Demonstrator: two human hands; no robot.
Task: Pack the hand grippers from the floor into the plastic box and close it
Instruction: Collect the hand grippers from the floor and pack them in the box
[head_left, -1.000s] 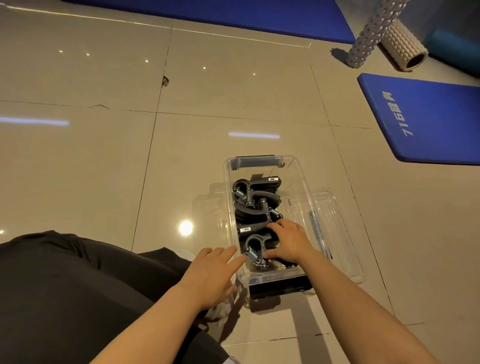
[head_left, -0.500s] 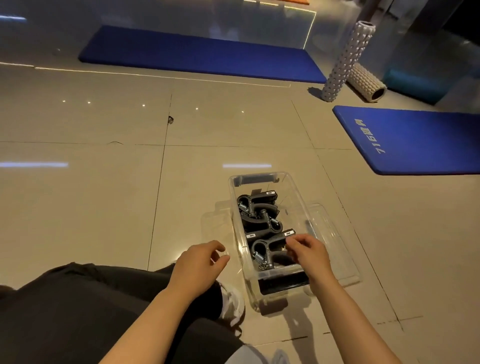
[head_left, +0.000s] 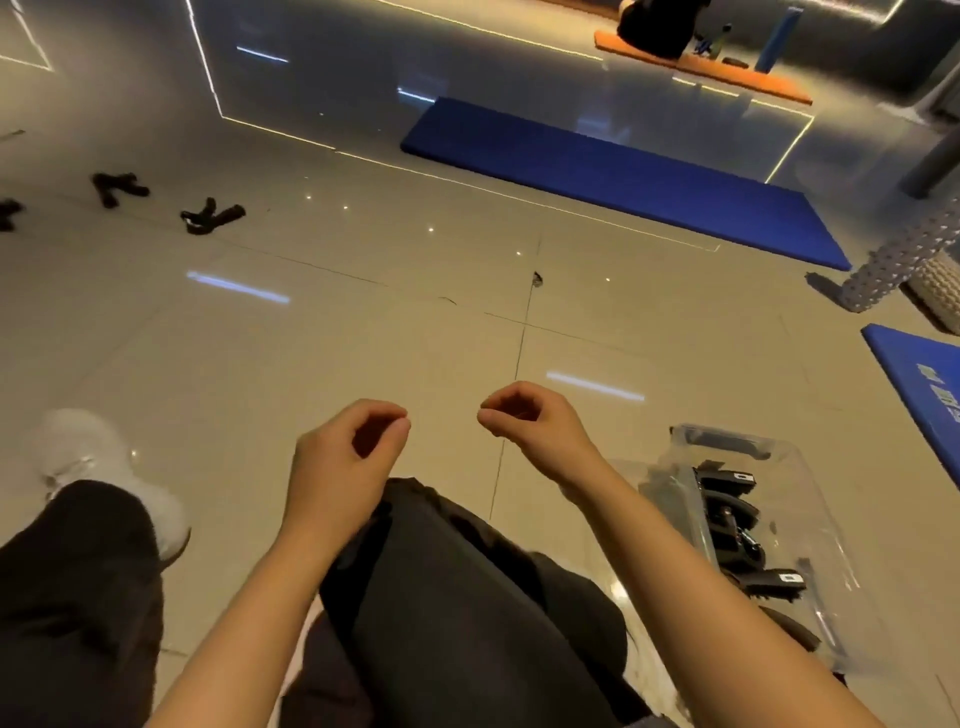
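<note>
Clear plastic box sits on the tiled floor, right of the right hand and apart from it, lid off, with several black grippers stacked inside. Three more grippers lie on the floor far ahead and left of the left hand. Both hands hang in the air, fingers loosely curled, holding nothing. Dark trouser legs lie below the hands. Blue mats lie beyond.

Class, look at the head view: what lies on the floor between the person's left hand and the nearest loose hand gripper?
In the head view, only bare tile separates the left hand from the nearest loose hand gripper; a white shoe sits off to the left.
</note>
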